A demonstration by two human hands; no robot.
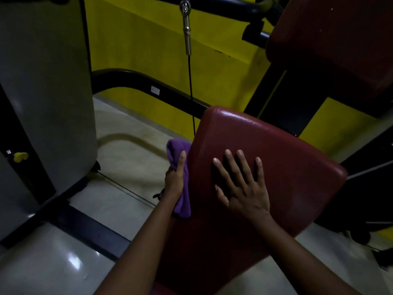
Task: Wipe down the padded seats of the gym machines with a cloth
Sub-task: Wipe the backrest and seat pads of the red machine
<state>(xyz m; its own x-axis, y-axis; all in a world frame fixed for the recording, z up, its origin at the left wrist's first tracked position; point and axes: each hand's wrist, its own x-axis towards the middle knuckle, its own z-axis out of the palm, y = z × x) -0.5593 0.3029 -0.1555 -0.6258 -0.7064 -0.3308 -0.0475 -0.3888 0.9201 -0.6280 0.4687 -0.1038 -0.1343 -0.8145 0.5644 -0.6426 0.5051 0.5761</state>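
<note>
No readable text anywhere; only a small white sticker (pixel 155 90), illegible, on the black frame tube (pixel 131 78).

open floor (pixel 127 201) left of the red seat (pixel 276 158); taut black cable (pixel 192 107) and grey column (pixel 46 92) nearby

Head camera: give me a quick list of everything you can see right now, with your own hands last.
seat pad: one, dark red, centre, under the right hand
back pad: one, dark red, top right
cloth: one, purple, against the seat pad's left edge
cable: one, black, hanging from a metal clip at top centre
cover: one, grey, left
knob: one, yellow, far left
wall: yellow, behind
floor: pale, glossy, bottom left
left hand: grip closed on the cloth
right hand: flat and open on the seat pad
</note>
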